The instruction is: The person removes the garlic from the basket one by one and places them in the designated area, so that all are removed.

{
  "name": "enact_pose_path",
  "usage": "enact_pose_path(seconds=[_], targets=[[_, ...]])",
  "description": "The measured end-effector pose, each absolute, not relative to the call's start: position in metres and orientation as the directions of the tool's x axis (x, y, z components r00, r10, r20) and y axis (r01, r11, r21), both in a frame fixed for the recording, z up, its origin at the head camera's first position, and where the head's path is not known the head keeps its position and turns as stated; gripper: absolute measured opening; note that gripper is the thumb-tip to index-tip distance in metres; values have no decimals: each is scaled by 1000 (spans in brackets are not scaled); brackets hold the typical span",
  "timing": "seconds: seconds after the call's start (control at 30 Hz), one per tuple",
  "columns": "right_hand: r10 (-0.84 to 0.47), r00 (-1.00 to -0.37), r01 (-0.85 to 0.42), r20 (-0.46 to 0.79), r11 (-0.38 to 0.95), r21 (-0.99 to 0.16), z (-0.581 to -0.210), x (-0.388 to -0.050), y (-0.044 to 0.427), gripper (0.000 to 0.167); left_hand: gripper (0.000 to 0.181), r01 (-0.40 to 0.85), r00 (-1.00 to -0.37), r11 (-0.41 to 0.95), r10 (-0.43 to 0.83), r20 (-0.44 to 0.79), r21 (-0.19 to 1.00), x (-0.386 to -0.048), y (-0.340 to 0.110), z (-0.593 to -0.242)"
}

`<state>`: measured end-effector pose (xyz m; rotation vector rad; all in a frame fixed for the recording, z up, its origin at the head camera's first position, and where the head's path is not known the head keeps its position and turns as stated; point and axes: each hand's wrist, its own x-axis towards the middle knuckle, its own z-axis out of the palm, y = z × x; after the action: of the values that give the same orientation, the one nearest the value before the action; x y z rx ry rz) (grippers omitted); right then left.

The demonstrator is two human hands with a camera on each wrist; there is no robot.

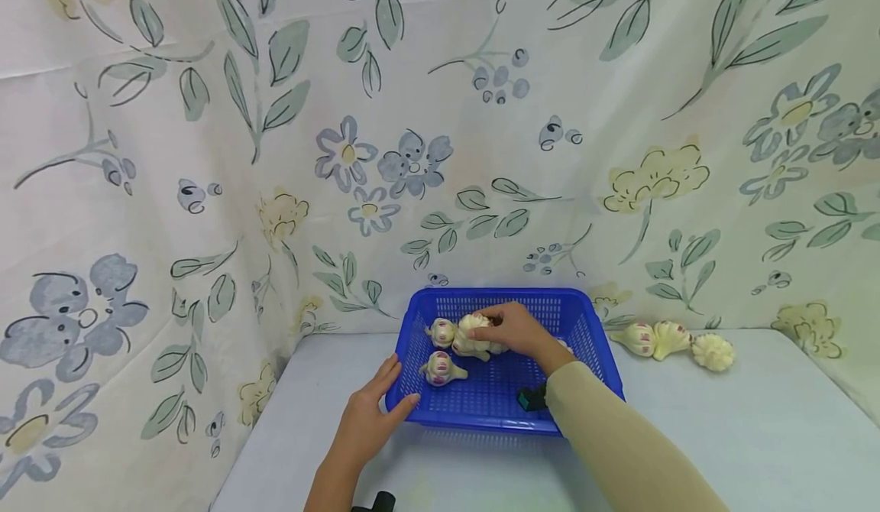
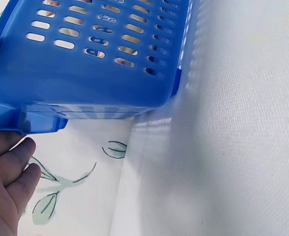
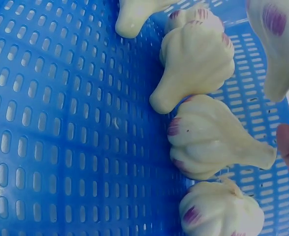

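My right hand (image 1: pixel 517 330) is inside a blue plastic basket (image 1: pixel 481 422), its thumb and fingers pinching a garlic bulb (image 3: pixel 278 37). In the right wrist view only part of that hand shows, at the right edge by the bulb's stem. Below it, several purple-streaked garlic bulbs (image 3: pixel 215 137) line up along the perforated wall. Two more bulbs, one a garlic bulb (image 1: pixel 440 369) lying apart, sit left of the hand in the head view. My left hand (image 1: pixel 367 416) rests at the basket's left front corner, fingers extended along the rim and thumb over it.
Right of the basket, garlic bulbs (image 1: pixel 670 340) lie in a row on the white table (image 1: pixel 722 435). A dark wrist device (image 1: pixel 532 398) shows at my right wrist. Behind the table hangs a floral cloth (image 1: pixel 440 244).
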<state>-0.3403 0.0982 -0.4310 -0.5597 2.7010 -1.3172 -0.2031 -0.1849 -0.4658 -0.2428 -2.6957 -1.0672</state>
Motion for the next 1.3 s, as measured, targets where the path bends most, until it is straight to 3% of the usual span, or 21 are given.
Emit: enact_pose_path(seconds=[0.2,0.63,0.93,1.3], targets=[[-341,-935,-291,98,578,-762,-429,-339,98,61,76,239,-958,719,64,280,653,-203,-185,-466],[-374,-924,-300,87,565,-769,-426,-338,98,39,77,247,-956,725,73,285,643,-204,-186,-466],[-342,-928,-331,150,568,-754,-424,-340,98,34,76,266,-951,748,98,295,609,-203,-185,-467],[-322,-924,-361,208,551,-752,-414,-336,102,50,71,254,-955,754,99,278,606,-201,-183,-464]])
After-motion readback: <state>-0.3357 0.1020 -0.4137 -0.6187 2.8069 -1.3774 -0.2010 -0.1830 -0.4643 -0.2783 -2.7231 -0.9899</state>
